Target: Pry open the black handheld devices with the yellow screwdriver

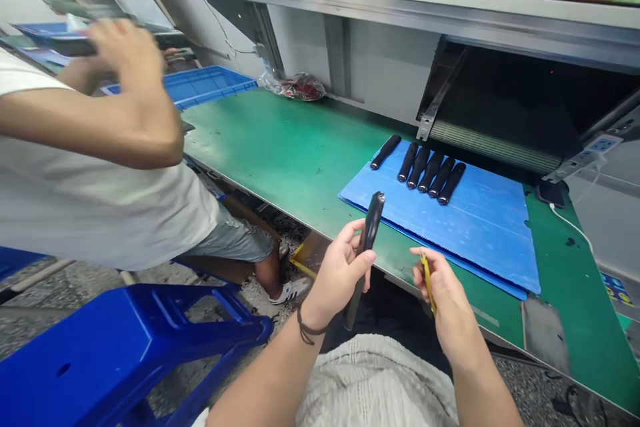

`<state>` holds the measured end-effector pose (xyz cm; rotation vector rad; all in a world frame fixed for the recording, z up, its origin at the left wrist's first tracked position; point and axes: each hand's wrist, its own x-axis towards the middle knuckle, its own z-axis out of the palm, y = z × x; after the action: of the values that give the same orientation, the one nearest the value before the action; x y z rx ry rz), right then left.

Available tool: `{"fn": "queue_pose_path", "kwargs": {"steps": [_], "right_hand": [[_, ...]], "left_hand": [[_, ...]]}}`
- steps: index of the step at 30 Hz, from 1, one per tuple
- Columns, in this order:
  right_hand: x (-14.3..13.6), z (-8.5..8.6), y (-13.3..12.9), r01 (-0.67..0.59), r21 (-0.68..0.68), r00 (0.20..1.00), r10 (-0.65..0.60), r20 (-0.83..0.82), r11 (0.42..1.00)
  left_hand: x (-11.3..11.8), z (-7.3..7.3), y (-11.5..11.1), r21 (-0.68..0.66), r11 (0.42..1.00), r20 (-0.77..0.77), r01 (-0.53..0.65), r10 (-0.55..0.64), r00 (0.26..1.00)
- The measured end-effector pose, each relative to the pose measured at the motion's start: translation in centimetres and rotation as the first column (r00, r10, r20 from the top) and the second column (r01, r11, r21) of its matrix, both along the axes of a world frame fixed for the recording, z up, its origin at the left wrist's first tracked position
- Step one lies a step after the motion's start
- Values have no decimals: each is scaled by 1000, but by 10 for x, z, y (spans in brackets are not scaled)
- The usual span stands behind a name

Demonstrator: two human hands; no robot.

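My left hand [336, 277] is closed around a black handle [371, 225], held upright and tilted, with its shiny end up. In my right hand [447, 300], beside it, is a slim yellow cutter [427, 277], pinched between thumb and fingers. The cutter is apart from the handle, and its blade is too small to make out. Beyond my hands, several similar black handles [431, 172] lie on a blue plastic sheet [480, 233]; most are in a close row and one lies a little apart at the left.
A green workbench [280, 147] runs under a metal shelf [450, 10]. At left, a co-worker [110, 207] stands with blurred, raised hands near a blue crate [215, 85]. A blue stool [100, 340] is at lower left. A phone [552, 193] with a white cable lies at right.
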<state>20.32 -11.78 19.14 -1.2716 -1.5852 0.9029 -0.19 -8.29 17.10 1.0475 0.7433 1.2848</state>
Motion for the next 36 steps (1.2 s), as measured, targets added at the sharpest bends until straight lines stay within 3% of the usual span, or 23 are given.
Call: {"fn": "queue_pose_path", "kwargs": {"steps": [3, 5, 7, 10, 13, 16, 19, 24, 36], "right_hand": [[10, 7, 3, -67, 52, 994, 63, 87, 996], [14, 14, 6, -97, 184, 977, 59, 204, 978], [17, 23, 12, -158, 353, 928, 17, 372, 922], [21, 39, 23, -236, 529, 802, -144, 580, 815], [21, 52, 31, -246, 533, 756, -184, 629, 810], [21, 57, 34, -263, 525, 790, -131, 598, 810], [22, 57, 36, -302, 583, 793, -141, 593, 754], [25, 58, 41, -335, 674, 677, -329, 659, 659], [15, 66, 45, -355, 634, 587, -364, 723, 687]], "left_hand": [[8, 0, -6, -70, 997, 62, 16, -11, 998], [13, 0, -11, -125, 990, 88, 65, -54, 995], [15, -1, -15, -154, 981, 52, 121, -114, 992], [15, 0, -21, -165, 978, -45, 129, -138, 989], [15, 3, -25, -127, 989, -110, 70, -84, 990], [17, 5, -27, -102, 994, -134, 40, -54, 990], [21, 5, -29, -112, 993, -118, 28, -41, 992], [24, 8, -31, -130, 990, -97, 47, -59, 994], [27, 12, -36, -105, 988, -86, 117, -126, 988]]}}
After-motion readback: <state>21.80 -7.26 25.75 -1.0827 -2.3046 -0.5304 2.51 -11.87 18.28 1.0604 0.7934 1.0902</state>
